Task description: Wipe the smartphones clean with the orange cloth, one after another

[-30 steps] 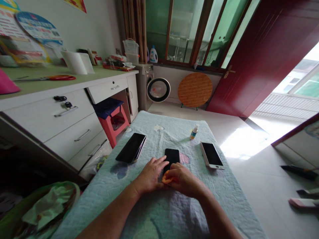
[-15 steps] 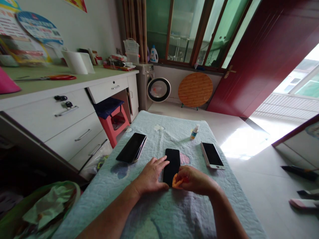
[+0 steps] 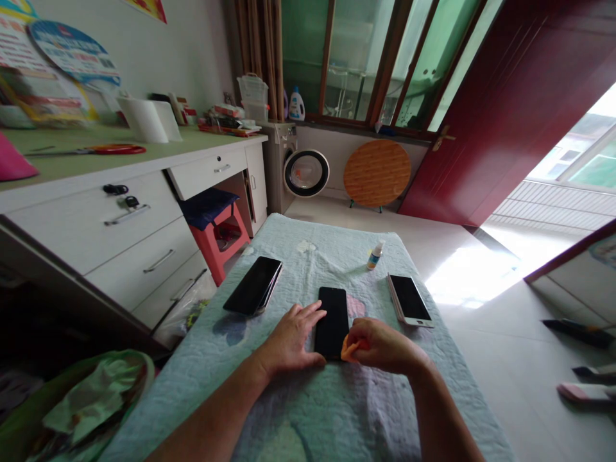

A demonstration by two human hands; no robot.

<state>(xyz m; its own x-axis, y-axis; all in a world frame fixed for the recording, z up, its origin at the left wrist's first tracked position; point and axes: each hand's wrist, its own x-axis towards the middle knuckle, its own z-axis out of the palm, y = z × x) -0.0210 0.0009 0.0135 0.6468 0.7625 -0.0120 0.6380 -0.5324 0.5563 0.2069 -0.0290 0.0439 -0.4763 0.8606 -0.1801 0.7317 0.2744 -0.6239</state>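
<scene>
A black smartphone (image 3: 332, 317) lies screen up on the cloth-covered table. My left hand (image 3: 294, 337) rests along its left edge, fingers spread, with fingertips on the side of the screen and the thumb by the lower corner. My right hand (image 3: 378, 343) is closed around an orange cloth (image 3: 352, 350), which touches the phone's lower right edge. Farther left, dark phones (image 3: 255, 285) appear stacked and slightly fanned. To the right sits a white phone (image 3: 411, 300) with a dark screen, on top of something pinkish. Behind it stands a small spray bottle (image 3: 375, 255).
The table wears a pale blue quilted cover (image 3: 337, 250). On the left is a white desk (image 3: 144, 237) with a red stool (image 3: 224, 237) beneath it. A green waste bin (image 3: 144, 366) stands at the lower left. Beyond are a washing machine with its door open (image 3: 308, 173) and a round wooden tabletop (image 3: 378, 173).
My right hand has shifted slightly right with the orange cloth, from over the phone's lower right corner to its edge. My left hand keeps its place.
</scene>
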